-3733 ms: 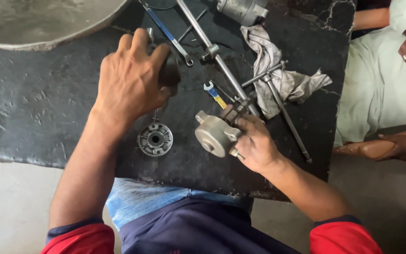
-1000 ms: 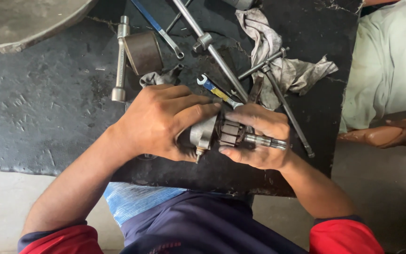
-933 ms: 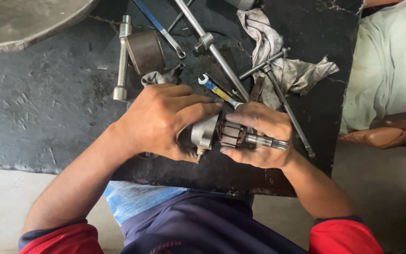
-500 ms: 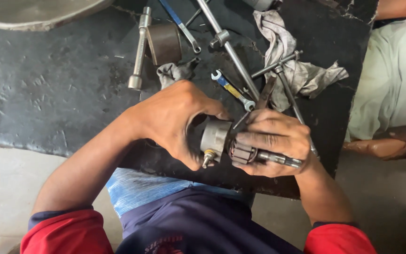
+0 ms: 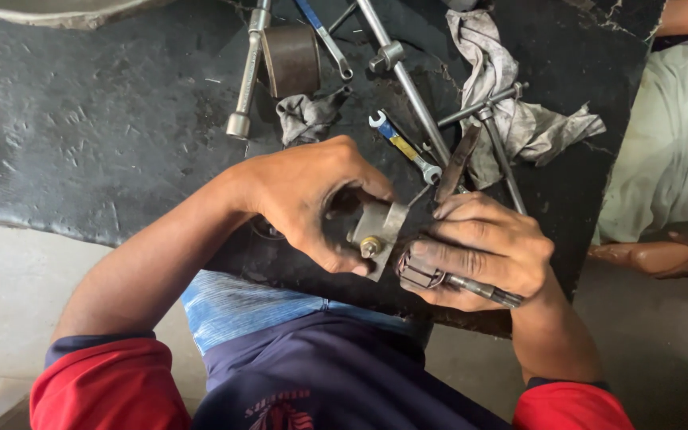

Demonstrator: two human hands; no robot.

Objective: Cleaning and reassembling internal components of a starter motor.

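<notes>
Left hand [image 5: 312, 199] grips metal housing [image 5: 377, 231], right hand [image 5: 483, 251] clamps armature shaft [image 5: 479, 291], both over bench [image 5: 81, 135] near edge. Best keep shaft square to the bore, ease in.

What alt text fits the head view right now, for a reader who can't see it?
Seen from above, the left hand holds a grey metal housing against a shafted rotor part gripped in the right hand, over a black workbench. Behind lie a small spanner, a socket wrench and a grey rag.
</notes>
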